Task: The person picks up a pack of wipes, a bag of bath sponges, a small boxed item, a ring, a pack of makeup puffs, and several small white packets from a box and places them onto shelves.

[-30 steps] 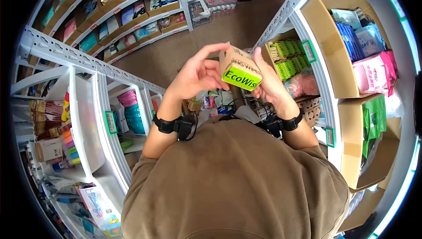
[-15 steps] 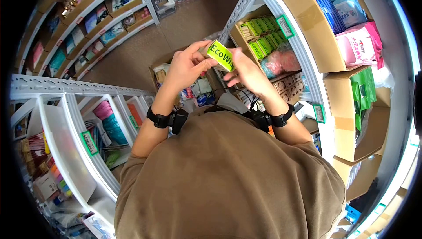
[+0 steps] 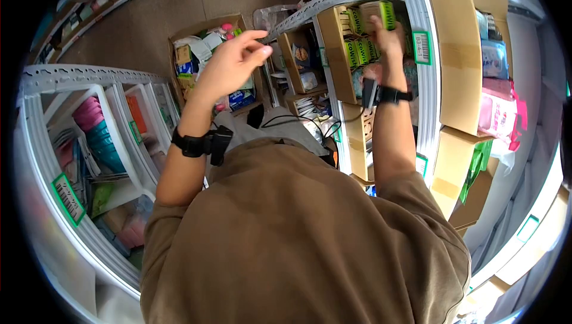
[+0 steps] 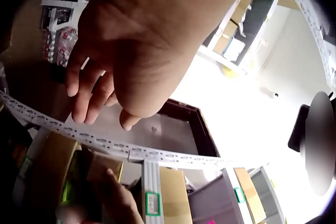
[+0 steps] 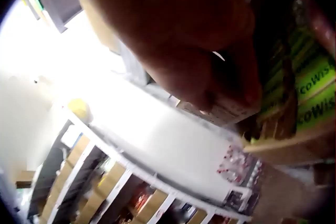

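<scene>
My right hand (image 3: 390,41) grips a small brown and green EcoWish wipes box (image 3: 388,15) over an open cardboard bin (image 3: 335,56) on the right-hand shelf. Rows of matching green EcoWish boxes (image 3: 357,53) lie in that bin. From the right wrist view, the held box (image 5: 226,112) is under my fingers, close to the bin's rim and the stacked boxes. Held up over the aisle, my left hand (image 3: 232,65) has nothing in it, its fingers loosely extended. The left wrist view shows the left palm (image 4: 136,50) bare.
A floor carton (image 3: 179,80) full of mixed packets sits ahead of me. White metal shelving (image 3: 417,56) with barcode tags runs along the right, and a larger carton (image 3: 456,56) of packs stands there. Clear bins (image 3: 113,139) line the left shelf. A dark cable (image 3: 298,118) hangs near my waist.
The EcoWish box was between both hands in front of me. My left hand has let go, and my right hand has carried it right to the bin. The head view has turned rightward.
</scene>
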Action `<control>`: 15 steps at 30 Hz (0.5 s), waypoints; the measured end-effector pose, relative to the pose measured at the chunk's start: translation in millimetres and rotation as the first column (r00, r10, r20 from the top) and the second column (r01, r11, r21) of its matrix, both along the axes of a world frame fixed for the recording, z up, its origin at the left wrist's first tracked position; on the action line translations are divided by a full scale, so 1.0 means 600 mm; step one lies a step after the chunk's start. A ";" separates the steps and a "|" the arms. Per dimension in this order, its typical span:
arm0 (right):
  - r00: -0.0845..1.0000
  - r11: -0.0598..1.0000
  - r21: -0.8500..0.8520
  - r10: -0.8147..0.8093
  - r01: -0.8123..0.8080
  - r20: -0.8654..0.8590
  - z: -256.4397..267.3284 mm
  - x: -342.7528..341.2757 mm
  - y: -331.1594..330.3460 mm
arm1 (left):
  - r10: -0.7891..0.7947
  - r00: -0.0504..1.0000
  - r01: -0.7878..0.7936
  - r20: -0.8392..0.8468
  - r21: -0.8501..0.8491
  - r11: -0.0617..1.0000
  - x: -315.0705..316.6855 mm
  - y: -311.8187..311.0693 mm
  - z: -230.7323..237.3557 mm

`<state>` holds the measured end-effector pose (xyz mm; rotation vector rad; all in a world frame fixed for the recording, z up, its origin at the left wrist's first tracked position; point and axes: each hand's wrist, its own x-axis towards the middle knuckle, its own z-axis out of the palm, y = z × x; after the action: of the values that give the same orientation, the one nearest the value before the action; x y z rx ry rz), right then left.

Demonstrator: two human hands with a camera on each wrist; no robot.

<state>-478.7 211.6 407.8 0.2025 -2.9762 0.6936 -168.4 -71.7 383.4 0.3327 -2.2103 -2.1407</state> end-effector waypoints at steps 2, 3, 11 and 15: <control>0.993 0.970 -0.210 -0.117 0.120 0.027 -0.026 -0.069 0.016 | 0.081 0.997 -0.081 -0.005 0.061 0.995 0.023 -0.019 -0.034; 0.982 0.934 -0.308 -0.191 0.182 0.001 -0.034 -0.085 0.016 | 0.138 0.990 -0.135 -0.017 0.110 0.985 0.034 -0.025 -0.050; 0.761 0.763 -0.085 -0.646 0.641 -0.064 -0.140 -0.292 0.073 | 0.339 0.928 -0.353 0.152 0.077 0.932 0.141 -0.063 -0.059; 0.643 0.665 0.008 -0.718 0.747 -0.268 -0.166 -0.385 0.155 | 0.414 0.859 -0.440 0.301 0.022 0.898 0.203 -0.061 -0.071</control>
<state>-709.9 304.8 308.0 -0.8298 -2.4976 0.3375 -46.6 -108.6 341.1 1.0965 -1.9181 -2.0417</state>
